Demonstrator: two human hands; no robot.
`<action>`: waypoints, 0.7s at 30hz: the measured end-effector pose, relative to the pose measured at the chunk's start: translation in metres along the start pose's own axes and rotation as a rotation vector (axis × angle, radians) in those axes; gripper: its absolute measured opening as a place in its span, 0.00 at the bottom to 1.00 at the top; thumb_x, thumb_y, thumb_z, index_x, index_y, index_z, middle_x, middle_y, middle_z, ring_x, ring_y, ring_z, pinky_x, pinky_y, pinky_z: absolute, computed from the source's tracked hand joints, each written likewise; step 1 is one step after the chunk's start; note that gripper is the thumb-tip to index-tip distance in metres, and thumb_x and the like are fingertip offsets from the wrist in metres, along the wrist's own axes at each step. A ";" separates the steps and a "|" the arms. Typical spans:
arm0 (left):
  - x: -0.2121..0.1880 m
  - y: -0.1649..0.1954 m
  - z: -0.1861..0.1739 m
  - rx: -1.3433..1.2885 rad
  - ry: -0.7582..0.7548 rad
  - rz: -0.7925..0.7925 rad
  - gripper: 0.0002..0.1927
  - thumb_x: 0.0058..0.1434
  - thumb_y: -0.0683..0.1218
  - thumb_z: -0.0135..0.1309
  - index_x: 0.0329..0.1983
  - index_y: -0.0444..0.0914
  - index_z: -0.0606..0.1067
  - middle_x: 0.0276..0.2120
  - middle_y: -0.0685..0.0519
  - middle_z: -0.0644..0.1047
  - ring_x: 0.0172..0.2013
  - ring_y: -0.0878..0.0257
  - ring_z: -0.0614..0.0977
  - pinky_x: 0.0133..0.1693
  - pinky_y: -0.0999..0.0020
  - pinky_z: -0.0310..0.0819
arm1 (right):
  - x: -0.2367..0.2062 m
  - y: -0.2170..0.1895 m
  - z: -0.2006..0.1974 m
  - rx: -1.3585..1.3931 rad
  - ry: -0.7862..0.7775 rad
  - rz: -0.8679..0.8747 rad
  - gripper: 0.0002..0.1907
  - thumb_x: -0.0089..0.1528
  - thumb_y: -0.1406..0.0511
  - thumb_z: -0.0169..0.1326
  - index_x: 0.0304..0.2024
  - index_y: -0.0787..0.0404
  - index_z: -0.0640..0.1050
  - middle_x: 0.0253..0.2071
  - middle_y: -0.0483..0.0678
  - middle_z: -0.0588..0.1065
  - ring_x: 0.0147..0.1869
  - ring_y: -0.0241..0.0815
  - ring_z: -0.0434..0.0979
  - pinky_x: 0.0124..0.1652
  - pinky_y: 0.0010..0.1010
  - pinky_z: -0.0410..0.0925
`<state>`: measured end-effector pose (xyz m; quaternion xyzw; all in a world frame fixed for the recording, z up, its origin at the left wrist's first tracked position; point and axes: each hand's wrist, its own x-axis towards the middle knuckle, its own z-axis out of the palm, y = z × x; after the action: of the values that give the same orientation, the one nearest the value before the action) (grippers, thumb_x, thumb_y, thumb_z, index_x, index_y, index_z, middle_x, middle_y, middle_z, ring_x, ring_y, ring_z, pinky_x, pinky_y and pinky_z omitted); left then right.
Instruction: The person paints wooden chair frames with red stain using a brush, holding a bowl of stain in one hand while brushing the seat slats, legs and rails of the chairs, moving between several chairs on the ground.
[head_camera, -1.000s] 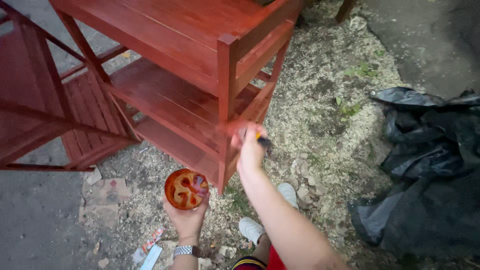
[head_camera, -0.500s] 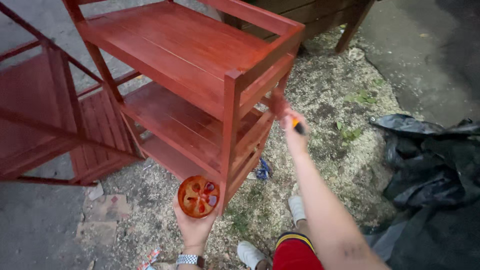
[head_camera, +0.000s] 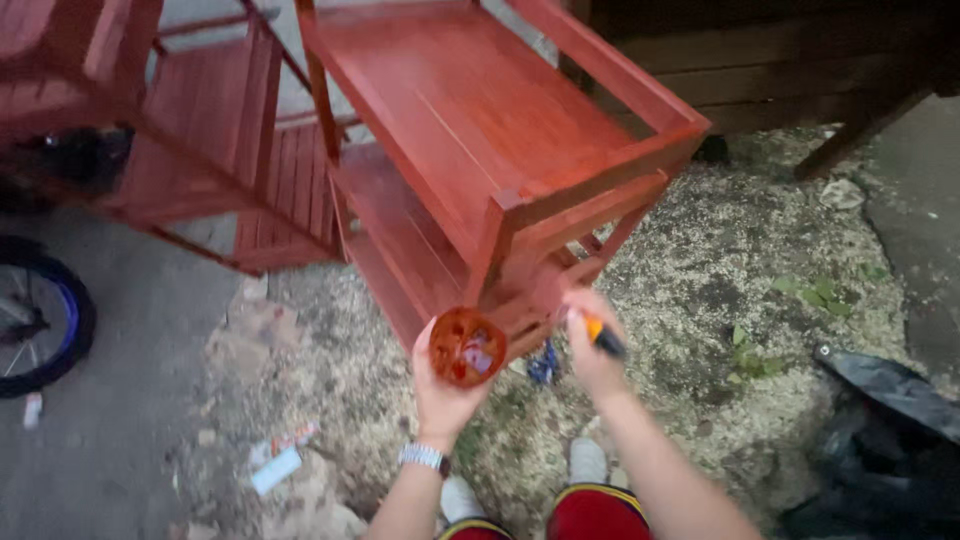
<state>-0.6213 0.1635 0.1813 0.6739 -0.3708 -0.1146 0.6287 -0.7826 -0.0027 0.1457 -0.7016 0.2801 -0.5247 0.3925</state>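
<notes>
Two hands work at a red-stained wooden shelf unit (head_camera: 500, 130) at frame centre.

Left hand (head_camera: 445, 385) cups a small round paint tub (head_camera: 466, 347), mouth tilted up toward the camera. Right hand (head_camera: 590, 345) is closed around a brush handle (head_camera: 603, 335), its long axis running lower right to upper left toward the shelf's lower rail. A flat white-and-red wrapper (head_camera: 280, 462) lies lower left; a bicycle wheel (head_camera: 40, 315) sits at the left edge.

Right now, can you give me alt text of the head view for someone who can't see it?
A person's left hand holds a small round container of reddish stain while the right hand grips an orange-and-black handle against the lower frame of a red-stained wooden shelf unit. It stands on sawdust-strewn ground; a bicycle wheel shows at left.
</notes>
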 end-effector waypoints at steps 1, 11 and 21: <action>0.002 0.004 0.010 0.048 -0.005 0.055 0.52 0.41 0.39 0.76 0.69 0.37 0.60 0.60 0.47 0.71 0.60 0.57 0.76 0.62 0.60 0.73 | 0.011 0.021 -0.012 0.056 0.057 0.203 0.09 0.69 0.68 0.51 0.51 0.62 0.78 0.51 0.49 0.77 0.54 0.42 0.77 0.54 0.31 0.71; -0.020 -0.002 0.055 0.038 0.092 -0.131 0.56 0.39 0.44 0.77 0.69 0.37 0.58 0.61 0.47 0.70 0.60 0.54 0.75 0.61 0.57 0.73 | 0.064 0.039 -0.043 -0.082 0.193 0.248 0.08 0.68 0.66 0.51 0.47 0.63 0.77 0.45 0.48 0.77 0.49 0.43 0.75 0.49 0.36 0.70; -0.058 -0.034 0.018 0.109 0.350 -0.250 0.54 0.40 0.40 0.74 0.70 0.35 0.59 0.62 0.45 0.70 0.58 0.55 0.76 0.60 0.57 0.73 | 0.000 0.013 0.009 0.174 -0.134 0.020 0.07 0.61 0.71 0.53 0.41 0.61 0.80 0.46 0.53 0.78 0.52 0.48 0.79 0.55 0.37 0.72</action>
<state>-0.6610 0.1853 0.1281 0.7573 -0.1756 -0.0526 0.6268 -0.7742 -0.0073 0.1338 -0.6953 0.2136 -0.4951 0.4751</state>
